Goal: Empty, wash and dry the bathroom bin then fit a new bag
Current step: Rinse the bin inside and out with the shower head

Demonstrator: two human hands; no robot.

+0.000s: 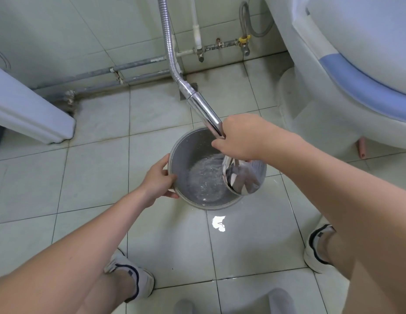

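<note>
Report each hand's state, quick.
Left hand: grips the rim of the grey bin.
Right hand: closed around the shower head handle, spraying into the bin.

Pale green floor tiles point(95, 168) all around me, with grey pipes point(138, 64) running low along the wall. My washing machine point(356, 71) sits off to the right, white with a blue band. My white shoes point(138, 279) stand planted on the tiles.
</note>
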